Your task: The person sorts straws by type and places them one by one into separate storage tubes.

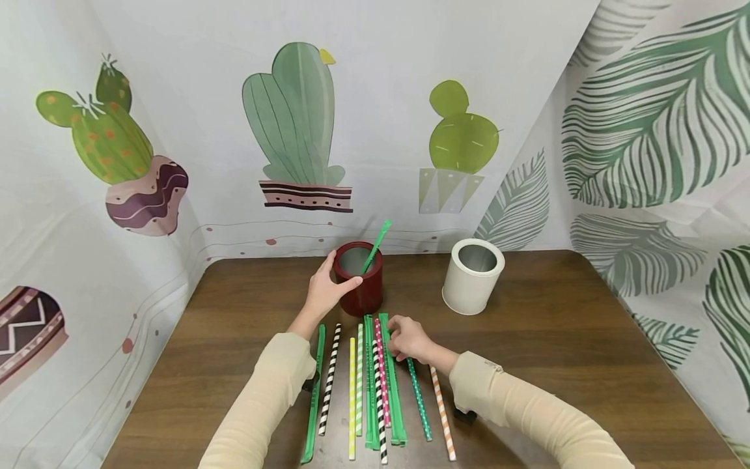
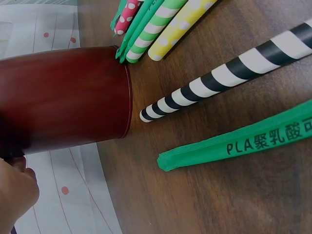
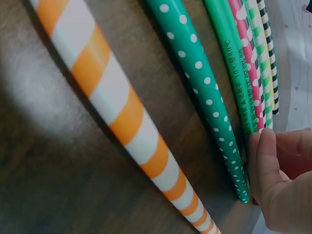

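My left hand (image 1: 329, 286) grips the dark red can (image 1: 362, 303) near its rim, thumb at the front and fingers at the left side. A green-wrapped straw (image 1: 377, 244) leans inside that can and sticks out over the rim. My right hand (image 1: 413, 340) has bent fingers at the upper part of another green-wrapped straw (image 1: 395, 404), pinching it by its right edge. Tight beside it lie a pink straw with white dots (image 1: 379, 345) and a black-and-white striped straw (image 1: 378, 404). In the right wrist view, a teal dotted straw (image 3: 200, 73) lies just beside the fingertips.
A white can (image 1: 469, 286) stands at the back right. Leftward in the row lie light green striped (image 1: 359, 378), yellow (image 1: 352, 404), black-and-white striped (image 1: 330, 381) and green-wrapped straws (image 1: 313, 397). An orange-striped straw (image 1: 443, 417) lies at right. A patterned cloth hangs behind the wooden table (image 1: 556, 326).
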### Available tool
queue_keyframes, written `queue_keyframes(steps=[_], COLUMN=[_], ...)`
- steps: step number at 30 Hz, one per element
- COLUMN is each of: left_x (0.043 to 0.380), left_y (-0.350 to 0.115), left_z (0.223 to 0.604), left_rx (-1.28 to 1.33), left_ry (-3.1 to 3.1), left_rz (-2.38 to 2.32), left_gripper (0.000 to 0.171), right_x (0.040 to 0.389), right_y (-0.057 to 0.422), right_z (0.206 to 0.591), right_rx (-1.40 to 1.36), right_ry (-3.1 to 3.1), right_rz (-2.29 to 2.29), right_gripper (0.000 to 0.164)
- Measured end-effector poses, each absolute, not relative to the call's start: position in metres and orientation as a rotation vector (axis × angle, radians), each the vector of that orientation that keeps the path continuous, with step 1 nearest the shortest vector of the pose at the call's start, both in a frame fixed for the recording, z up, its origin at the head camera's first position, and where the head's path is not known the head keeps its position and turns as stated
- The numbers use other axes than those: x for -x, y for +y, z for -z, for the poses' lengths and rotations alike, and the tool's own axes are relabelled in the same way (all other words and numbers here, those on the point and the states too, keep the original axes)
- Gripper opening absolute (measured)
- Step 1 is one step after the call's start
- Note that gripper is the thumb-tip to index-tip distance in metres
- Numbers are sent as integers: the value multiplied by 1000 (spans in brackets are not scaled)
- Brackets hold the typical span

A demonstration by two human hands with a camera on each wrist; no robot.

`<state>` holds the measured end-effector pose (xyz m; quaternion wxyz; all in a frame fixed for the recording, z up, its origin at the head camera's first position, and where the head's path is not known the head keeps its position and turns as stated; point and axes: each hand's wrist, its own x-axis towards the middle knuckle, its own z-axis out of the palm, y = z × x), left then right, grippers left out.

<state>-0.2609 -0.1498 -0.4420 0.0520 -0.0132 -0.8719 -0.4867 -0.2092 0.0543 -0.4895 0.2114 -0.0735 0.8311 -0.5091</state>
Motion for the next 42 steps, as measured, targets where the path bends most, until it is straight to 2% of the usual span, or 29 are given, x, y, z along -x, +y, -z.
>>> queue_keyframes(steps=[14,27,42], left_x=[262,260,262], left_y=[-150,-151,-151], left_z=[443,442,444], left_rx=[59,66,63], left_ry=[-2648,-2658,-2655], left_rz=[1464,1480,1473], left_gripper=[88,89,89], right_x=[200,195,194], right_y=[42,36,35], right_z=[500,500,499], right_rx=[453,367,277], right_ry=[2588,2697,2665], right_rz=[1133,976,1057], right_gripper=[42,51,60])
